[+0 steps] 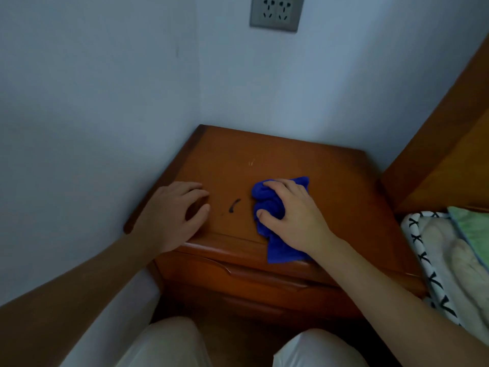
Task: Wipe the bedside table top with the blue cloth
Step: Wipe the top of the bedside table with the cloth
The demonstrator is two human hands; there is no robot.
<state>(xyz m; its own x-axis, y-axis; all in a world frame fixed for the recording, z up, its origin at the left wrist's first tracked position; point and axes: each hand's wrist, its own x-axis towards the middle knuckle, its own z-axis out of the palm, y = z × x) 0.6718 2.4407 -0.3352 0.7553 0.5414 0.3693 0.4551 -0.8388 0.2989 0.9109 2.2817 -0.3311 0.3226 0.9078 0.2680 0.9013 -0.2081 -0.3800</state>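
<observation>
The wooden bedside table (277, 154) stands in the corner of the room, its top facing me. A bunched blue cloth (267, 202) lies on the front middle of the top, one end hanging over the front edge. My right hand (293, 215) presses down on the cloth and grips it. My left hand (172, 213) rests on the table's front left corner, fingers slightly apart and holding nothing. A short dark smear (234, 205) marks the wood between the two hands, just left of the cloth.
Pale walls close in the table at the back and left, with a grey double socket (276, 13) high up. A wooden bed headboard (449, 144) and patterned bedding (447, 255) lie to the right. Drawer fronts (251, 282) face my knees below.
</observation>
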